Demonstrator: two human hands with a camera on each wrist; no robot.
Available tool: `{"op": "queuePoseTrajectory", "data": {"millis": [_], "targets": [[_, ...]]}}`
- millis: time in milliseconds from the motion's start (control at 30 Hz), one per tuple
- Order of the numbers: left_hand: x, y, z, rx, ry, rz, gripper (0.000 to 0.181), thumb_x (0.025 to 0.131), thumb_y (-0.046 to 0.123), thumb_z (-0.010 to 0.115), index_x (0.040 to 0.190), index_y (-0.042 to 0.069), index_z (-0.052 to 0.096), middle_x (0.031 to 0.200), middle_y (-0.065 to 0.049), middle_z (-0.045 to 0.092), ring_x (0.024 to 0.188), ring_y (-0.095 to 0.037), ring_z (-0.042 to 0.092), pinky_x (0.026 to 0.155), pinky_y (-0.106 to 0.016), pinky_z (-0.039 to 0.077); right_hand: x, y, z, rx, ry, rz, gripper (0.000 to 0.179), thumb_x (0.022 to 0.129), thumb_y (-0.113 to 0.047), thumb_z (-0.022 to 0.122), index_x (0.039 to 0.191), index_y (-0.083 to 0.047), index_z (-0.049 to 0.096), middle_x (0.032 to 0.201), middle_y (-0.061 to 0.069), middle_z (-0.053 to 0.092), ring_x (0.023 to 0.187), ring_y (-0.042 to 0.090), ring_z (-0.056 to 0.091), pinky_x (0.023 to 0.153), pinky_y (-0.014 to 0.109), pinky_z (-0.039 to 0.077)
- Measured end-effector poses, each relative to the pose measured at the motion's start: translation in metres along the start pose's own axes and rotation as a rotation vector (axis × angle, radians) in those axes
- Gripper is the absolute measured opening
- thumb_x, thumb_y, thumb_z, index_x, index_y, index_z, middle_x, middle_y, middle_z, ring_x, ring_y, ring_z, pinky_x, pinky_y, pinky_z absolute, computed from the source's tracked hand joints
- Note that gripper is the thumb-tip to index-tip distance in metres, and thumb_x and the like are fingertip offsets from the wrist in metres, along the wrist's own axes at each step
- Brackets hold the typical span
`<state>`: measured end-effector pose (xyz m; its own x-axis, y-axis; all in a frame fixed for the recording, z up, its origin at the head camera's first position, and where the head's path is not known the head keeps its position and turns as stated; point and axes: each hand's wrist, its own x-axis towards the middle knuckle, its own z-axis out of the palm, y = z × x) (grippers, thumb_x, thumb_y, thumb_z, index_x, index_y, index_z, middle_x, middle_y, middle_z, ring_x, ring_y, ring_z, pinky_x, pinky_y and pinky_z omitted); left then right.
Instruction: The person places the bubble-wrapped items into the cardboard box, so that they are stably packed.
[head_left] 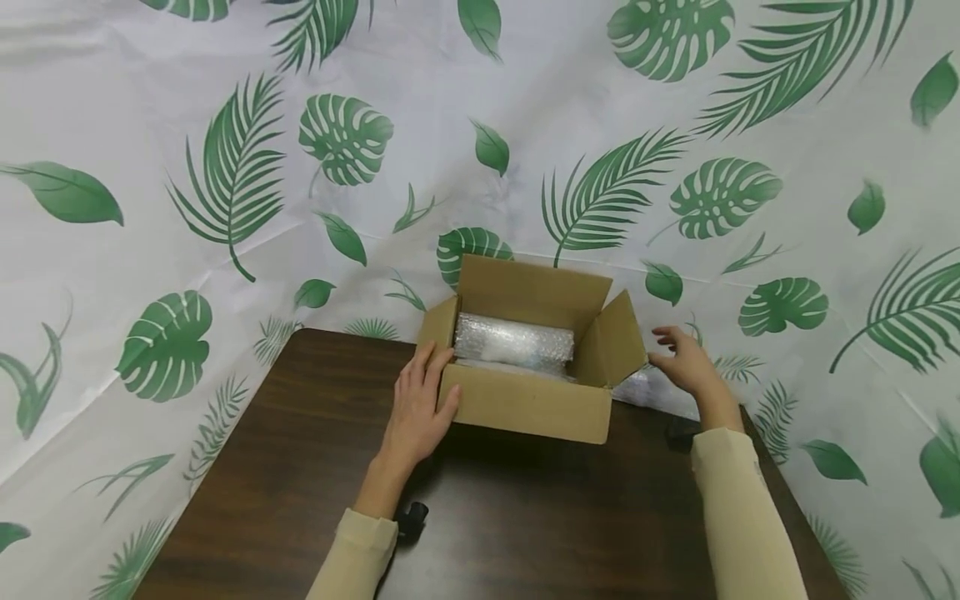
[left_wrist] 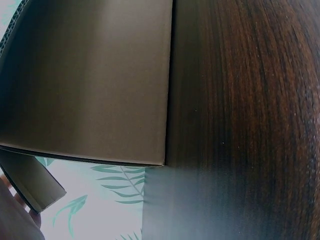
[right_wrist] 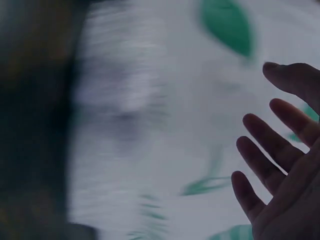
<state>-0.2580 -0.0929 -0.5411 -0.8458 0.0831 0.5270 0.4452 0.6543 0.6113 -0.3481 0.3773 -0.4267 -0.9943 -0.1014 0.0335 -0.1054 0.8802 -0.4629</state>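
Note:
An opened cardboard box (head_left: 532,412) sits on the dark table with its flaps raised or folded out. Inside lies a bundle in clear bubble wrap (head_left: 513,342); what it covers cannot be made out. My left hand (head_left: 420,408) rests on the box's left front corner, fingers along the side flap and thumb at the front flap. In the left wrist view the tan cardboard (left_wrist: 100,85) fills the upper left. My right hand (head_left: 686,362) is just right of the right side flap (head_left: 621,342), holding nothing. The right wrist view shows its fingers (right_wrist: 272,142) spread apart.
Clear crinkled plastic (head_left: 652,392) lies behind the box at the right, blurred in the right wrist view. The brown wooden table (head_left: 300,467) extends left and in front. A white leaf-printed sheet (head_left: 420,83) hangs close behind the table.

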Motion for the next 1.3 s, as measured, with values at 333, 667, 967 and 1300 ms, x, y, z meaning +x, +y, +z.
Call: {"op": "queuePoseTrajectory", "data": {"millis": [333, 667, 967, 1300], "targets": [[0.000, 0.003, 0.000, -0.003, 0.009, 0.005, 0.060, 0.108, 0.045, 0.053, 0.164, 0.026, 0.041, 0.173, -0.015, 0.031, 0.153, -0.043, 0.035, 0.121, -0.068, 0.031, -0.008, 0.040, 0.045, -0.093, -0.114, 0.137, 0.068, 0.103, -0.031, 0.067, 0.156, 0.004, 0.042, 0.155, 0.039, 0.048, 0.141, 0.064, 0.044, 0.107, 0.090, 0.022], [0.001, 0.001, 0.001, 0.001, 0.018, 0.012, 0.061, 0.107, 0.045, 0.054, 0.164, 0.025, 0.041, 0.173, -0.015, 0.031, 0.152, -0.043, 0.036, 0.121, -0.068, 0.031, -0.014, 0.043, 0.060, -0.179, -0.095, 0.152, 0.069, 0.099, -0.036, 0.074, 0.150, 0.004, 0.054, 0.136, 0.040, 0.056, 0.126, 0.058, 0.055, 0.099, 0.081, 0.041], [0.002, 0.003, 0.000, -0.001, 0.015, 0.011, 0.061, 0.107, 0.044, 0.054, 0.163, 0.023, 0.043, 0.174, -0.014, 0.031, 0.152, -0.043, 0.036, 0.120, -0.068, 0.032, -0.018, 0.049, 0.072, -0.141, -0.074, 0.157, 0.064, 0.097, -0.035, 0.075, 0.143, 0.003, 0.053, 0.145, 0.042, 0.052, 0.132, 0.060, 0.053, 0.104, 0.075, 0.043], [0.001, 0.003, -0.001, 0.000, 0.013, 0.008, 0.060, 0.107, 0.044, 0.054, 0.163, 0.023, 0.043, 0.173, -0.015, 0.032, 0.152, -0.043, 0.037, 0.120, -0.067, 0.032, -0.023, 0.047, 0.067, -0.045, -0.112, 0.214, 0.059, 0.101, -0.032, 0.071, 0.143, 0.003, 0.048, 0.148, 0.041, 0.052, 0.135, 0.060, 0.053, 0.104, 0.071, 0.047]]}}
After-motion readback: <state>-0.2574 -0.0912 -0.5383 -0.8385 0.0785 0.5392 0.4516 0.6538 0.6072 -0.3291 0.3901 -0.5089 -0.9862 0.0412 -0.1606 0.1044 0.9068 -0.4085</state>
